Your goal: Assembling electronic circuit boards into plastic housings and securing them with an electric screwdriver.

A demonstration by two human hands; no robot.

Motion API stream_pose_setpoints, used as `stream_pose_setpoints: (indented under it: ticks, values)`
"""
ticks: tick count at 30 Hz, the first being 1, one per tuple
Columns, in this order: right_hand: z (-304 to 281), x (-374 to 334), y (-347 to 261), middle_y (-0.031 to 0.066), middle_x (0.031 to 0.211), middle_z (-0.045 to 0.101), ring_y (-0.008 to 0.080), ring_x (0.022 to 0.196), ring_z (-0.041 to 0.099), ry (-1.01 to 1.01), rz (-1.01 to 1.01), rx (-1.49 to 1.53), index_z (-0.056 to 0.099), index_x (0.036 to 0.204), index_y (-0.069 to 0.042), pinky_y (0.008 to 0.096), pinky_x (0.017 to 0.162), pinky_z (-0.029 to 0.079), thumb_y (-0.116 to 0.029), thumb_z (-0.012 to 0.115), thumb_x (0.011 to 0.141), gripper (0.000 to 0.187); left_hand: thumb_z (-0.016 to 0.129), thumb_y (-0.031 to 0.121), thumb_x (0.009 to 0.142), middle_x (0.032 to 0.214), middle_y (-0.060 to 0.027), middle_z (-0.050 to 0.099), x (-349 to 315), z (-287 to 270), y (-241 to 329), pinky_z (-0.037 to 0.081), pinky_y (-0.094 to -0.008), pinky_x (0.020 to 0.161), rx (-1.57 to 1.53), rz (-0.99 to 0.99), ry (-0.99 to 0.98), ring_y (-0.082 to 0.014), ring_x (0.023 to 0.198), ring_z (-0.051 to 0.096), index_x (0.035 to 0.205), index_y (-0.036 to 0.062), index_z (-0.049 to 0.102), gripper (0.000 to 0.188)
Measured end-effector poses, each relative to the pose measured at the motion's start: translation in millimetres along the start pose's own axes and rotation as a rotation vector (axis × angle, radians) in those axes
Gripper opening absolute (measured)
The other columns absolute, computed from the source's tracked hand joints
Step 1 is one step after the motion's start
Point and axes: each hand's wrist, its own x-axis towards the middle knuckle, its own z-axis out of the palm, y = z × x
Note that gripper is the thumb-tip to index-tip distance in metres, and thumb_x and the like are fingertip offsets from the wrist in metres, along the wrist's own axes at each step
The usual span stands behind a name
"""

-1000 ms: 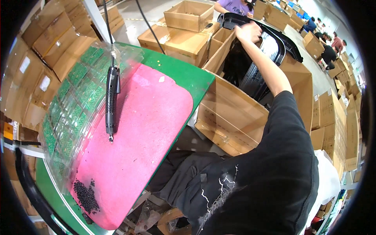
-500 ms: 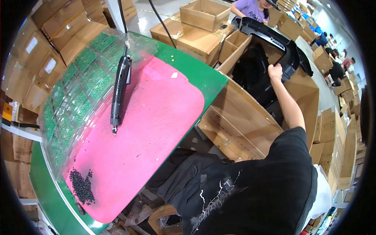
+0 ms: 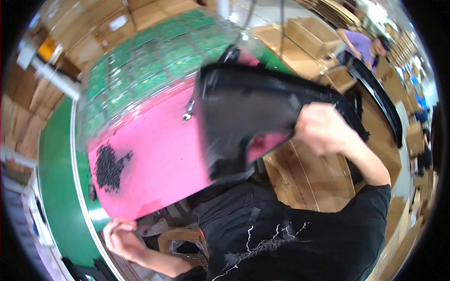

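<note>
My right hand [image 3: 322, 129] is closed on the edge of a large black moulded plastic panel [image 3: 248, 112]. Blurred by motion, the panel hangs over the pink mat [image 3: 159, 164] on the green worktable [image 3: 56, 154]. Near the mat's front left corner is my left hand [image 3: 123, 239], fingers loosely bent and nothing in them. A pile of small black screws [image 3: 108, 171] lies on the mat's left part. An electric screwdriver is mostly hidden behind the panel; its metal tip [image 3: 188, 112] shows.
Clear trays of green circuit boards [image 3: 150, 61] line the table's far side. At right, an open carton [image 3: 375, 154] has another long black plastic part [image 3: 377, 98] on its rim. A person in purple [image 3: 363, 47] stands beyond. More cartons [image 3: 311, 35] are stacked around.
My right hand has brought the black panel from the carton leftward over the mat. My left hand has come into view at lower left. The view has turned.
</note>
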Motion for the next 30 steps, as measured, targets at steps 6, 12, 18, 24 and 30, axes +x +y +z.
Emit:
stream_pose_setpoints:
  ticks: [6, 12, 18, 24, 30]
  values:
    - [65.8, 75.8, -53.3, 0.0006, 0.081, 0.051, 0.0146, 0.081, 0.059, -0.285, -0.460, 0.021, 0.054, 0.088, -0.012, 0.0300, 0.061, 0.052, -0.020, 0.059, 0.080, 0.013, 0.058, 0.000, 0.080, 0.079, -0.0043, 0.055, 5.7, 52.8, 10.3, 0.044, -0.0261, 0.069, 0.052, -0.220, -0.267, -0.0133, 0.071, 0.052, 0.129, -0.0034, 0.058, 0.048]
    - [80.2, 175.0, -44.0, 0.0017, 0.066, 0.052, 0.0192, 0.064, 0.058, -0.194, -0.548, 0.240, 0.054, 0.074, -0.011, 0.0340, 0.054, 0.047, -0.022, 0.067, 0.085, 0.020, 0.056, -0.012, 0.062, 0.088, -0.0031, 0.041, 22.7, 51.9, 8.2, 0.038, -0.0244, 0.072, 0.426, -0.169, -0.132, -0.0140, 0.079, 0.043, 0.110, 0.0009, 0.069, 0.051]
    - [124.8, 332.1, 15.3, 0.0144, 0.083, 0.070, 0.0369, 0.078, 0.067, -0.013, 0.022, 0.171, 0.064, 0.087, -0.005, 0.0483, 0.068, 0.054, -0.027, 0.058, 0.094, 0.024, 0.070, -0.014, 0.073, 0.084, 0.0006, 0.044, 31.0, 40.2, -22.2, 0.037, -0.0201, 0.061, 0.294, -0.066, 0.175, -0.0071, 0.071, 0.043, 0.096, -0.0013, 0.069, 0.026]
    - [195.7, 443.7, 45.9, 0.0164, 0.104, 0.069, 0.0352, 0.097, 0.066, 0.029, 0.112, 0.209, 0.065, 0.111, -0.008, 0.0478, 0.084, 0.053, -0.028, 0.059, 0.094, 0.027, 0.068, -0.014, 0.074, 0.075, 0.0021, 0.041, 33.5, 40.1, -22.3, 0.034, -0.0205, 0.056, 0.264, -0.178, 0.115, -0.0055, 0.064, 0.039, 0.095, -0.0020, 0.069, 0.024]
    - [259.3, 506.4, 35.3, 0.0126, 0.139, 0.053, 0.0303, 0.129, 0.048, 0.069, 0.123, -0.022, 0.042, 0.144, -0.015, 0.0496, 0.107, 0.038, -0.025, 0.064, 0.091, 0.057, 0.067, -0.014, 0.073, 0.072, 0.0014, 0.041, 36.4, 40.3, -19.0, 0.035, -0.0215, 0.056, 0.277, -0.187, 0.079, -0.0066, 0.062, 0.041, 0.096, -0.0012, 0.069, 0.026]
